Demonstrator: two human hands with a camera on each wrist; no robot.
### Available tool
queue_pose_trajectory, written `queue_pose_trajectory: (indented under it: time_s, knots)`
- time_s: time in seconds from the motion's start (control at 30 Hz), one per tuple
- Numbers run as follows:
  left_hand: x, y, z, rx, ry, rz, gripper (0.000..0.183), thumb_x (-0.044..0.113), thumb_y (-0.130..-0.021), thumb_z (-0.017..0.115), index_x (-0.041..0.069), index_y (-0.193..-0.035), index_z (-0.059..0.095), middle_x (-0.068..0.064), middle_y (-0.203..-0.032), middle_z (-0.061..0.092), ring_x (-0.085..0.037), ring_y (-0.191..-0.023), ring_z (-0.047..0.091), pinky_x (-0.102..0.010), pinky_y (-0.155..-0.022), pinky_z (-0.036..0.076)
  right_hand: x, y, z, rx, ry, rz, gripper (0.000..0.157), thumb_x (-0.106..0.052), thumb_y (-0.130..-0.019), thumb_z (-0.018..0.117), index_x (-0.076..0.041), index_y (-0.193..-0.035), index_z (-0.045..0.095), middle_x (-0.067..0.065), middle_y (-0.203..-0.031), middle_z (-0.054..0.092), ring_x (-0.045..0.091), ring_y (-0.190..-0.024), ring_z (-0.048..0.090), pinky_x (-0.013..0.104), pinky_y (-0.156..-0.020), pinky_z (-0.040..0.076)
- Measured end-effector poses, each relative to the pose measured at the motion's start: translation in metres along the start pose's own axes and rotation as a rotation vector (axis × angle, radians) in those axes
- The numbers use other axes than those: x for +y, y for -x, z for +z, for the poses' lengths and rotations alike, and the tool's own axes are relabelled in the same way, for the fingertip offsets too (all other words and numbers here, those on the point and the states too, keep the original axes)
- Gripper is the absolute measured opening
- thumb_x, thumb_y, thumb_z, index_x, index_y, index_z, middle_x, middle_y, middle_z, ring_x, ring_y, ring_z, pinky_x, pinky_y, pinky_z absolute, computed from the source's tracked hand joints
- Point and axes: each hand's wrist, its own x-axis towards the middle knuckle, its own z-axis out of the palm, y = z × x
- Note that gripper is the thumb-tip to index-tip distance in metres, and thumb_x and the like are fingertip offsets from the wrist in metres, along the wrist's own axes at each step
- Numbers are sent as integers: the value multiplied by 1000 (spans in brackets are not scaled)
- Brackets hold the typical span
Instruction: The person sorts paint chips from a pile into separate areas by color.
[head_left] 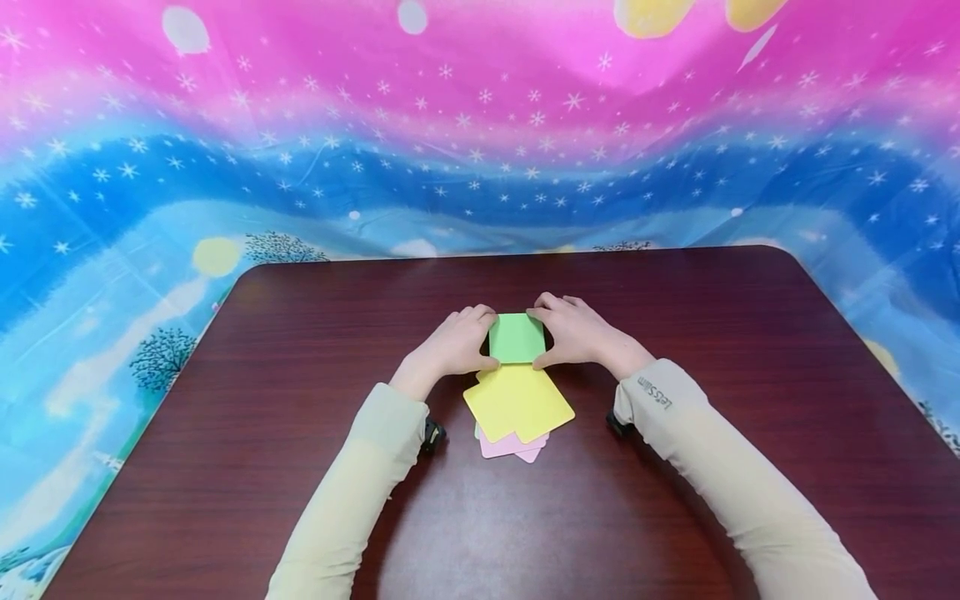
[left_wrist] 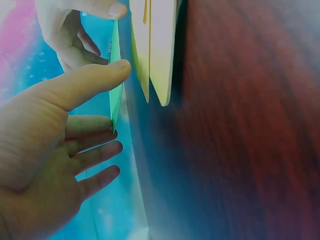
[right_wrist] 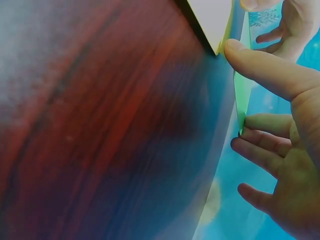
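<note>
A pink-and-blue printed cloth backdrop (head_left: 480,150) hangs behind a dark reddish-brown, wood-grained table (head_left: 510,517). Over the table, the left hand (head_left: 453,343) and right hand (head_left: 573,333) face each other, thumb and foremost fingers of each pinching, the rest loosely spread. Nearer the head camera lie overlapping yellow, square, paper-like sheets (head_left: 517,402). Between the 2 hands, gripped at opposite sides, is a green, square, paper-like sheet (head_left: 517,337); the left wrist view shows it apart from the yellow. Pink, paper-like sheets (head_left: 498,446) peep from beneath the yellow. The step in hand seems to be steadying the green sheet; the next move likely calls for 2 evenly matched grips, so it neither bends nor tips.
</note>
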Motion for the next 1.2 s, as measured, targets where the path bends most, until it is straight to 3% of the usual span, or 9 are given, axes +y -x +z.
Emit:
queue_pose_trajectory:
  time_s: [0.37, 0.8, 1.2]
  knots:
    - [-7, -10, -1, 7, 9, -3, 68, 37, -78, 67, 2, -132, 43, -10, -132, 43, -25, -119, 43, -41, -99, 34, 6, -9, 1, -5, 16, 3, 77, -45, -71, 72, -3, -130, 47, 12, -125, 44, 25, -113, 48, 52, -102, 27]
    - [-9, -23, 1, -23, -6, -58, 65, 35, -80, 63, 5, -134, 41, -11, -137, 39, -25, -122, 42, -42, -101, 32, 12, -24, 0, -42, 36, 13, 72, -41, -74, 72, -5, -130, 46, 13, -127, 42, 26, -117, 45, 50, -104, 24]
    - [-15, -36, 1, -49, 65, -106, 62, 28, -79, 65, 6, -133, 43, -9, -134, 39, -22, -109, 47, -40, -95, 36, 14, -36, 1, -91, -5, 39, 67, -38, -78, 69, -6, -131, 44, 13, -125, 40, 27, -115, 43, 47, -102, 27]
